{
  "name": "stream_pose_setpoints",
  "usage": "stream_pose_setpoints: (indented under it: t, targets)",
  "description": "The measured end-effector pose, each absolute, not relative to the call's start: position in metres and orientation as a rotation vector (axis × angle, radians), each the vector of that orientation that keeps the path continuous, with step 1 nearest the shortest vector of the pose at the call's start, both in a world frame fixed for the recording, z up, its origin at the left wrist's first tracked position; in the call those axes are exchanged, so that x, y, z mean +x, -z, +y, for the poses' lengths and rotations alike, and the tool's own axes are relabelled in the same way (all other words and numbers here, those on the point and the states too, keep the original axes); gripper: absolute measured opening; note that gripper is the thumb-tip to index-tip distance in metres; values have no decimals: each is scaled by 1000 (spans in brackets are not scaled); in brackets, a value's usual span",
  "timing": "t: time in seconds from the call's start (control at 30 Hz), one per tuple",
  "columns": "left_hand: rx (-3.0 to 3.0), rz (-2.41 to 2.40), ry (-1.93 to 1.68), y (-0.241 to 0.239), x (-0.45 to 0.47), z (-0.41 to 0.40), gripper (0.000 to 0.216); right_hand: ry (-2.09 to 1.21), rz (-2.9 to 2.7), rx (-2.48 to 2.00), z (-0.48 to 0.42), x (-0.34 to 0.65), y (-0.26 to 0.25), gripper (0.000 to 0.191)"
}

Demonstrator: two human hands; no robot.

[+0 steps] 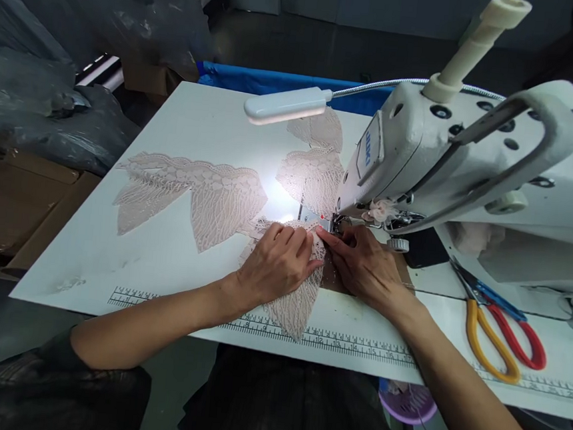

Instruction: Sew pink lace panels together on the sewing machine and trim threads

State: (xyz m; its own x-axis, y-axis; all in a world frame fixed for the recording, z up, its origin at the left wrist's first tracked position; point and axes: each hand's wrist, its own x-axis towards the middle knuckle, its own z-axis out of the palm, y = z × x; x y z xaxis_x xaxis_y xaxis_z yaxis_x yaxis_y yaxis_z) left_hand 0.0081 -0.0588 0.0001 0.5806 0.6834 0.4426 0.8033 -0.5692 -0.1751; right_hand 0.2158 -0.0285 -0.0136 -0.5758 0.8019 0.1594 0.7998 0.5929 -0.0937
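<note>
Pale pink lace fabric (294, 309) lies under the needle end of a white sewing machine (397, 144), one pointed end hanging toward the table's front edge. My left hand (280, 258) is closed on this lace, fingers curled, just left of the presser foot (334, 223). On the other side of the foot, my right hand (365, 262) grips the lace's edge, index finger reaching left; its lower fingers are partly hidden. More scalloped lace (227, 200) spreads across the table at left, and another lace section (312, 177) lies behind the foot.
A white lamp (286, 106) lights the white table (84, 237), which has a printed ruler along its front. Yellow-handled scissors (487, 333) and a red-and-blue-handled tool (517, 329) lie right. A purple basket (407, 405) hangs below; cardboard boxes (32, 199) stand left.
</note>
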Motion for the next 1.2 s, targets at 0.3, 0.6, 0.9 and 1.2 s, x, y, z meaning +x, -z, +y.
stream_pose_setpoints:
  t: [0.3,0.6,0.9,1.2]
  targets:
    - [-2580,-1099,618,16,8,-56,35,-120,-2603,-1212,-33,219,13,40]
    - [-2637,-1108,545,16,6,-53,43,-82,-2598,-1237,-33,214,11,41]
    - [-2503,-1308,649,-14,-28,-20,22,-409,-2462,-1062,-25,225,11,43]
    - [-2825,-788,536,4,-8,-26,21,-753,-2342,-1097,-14,244,5,36]
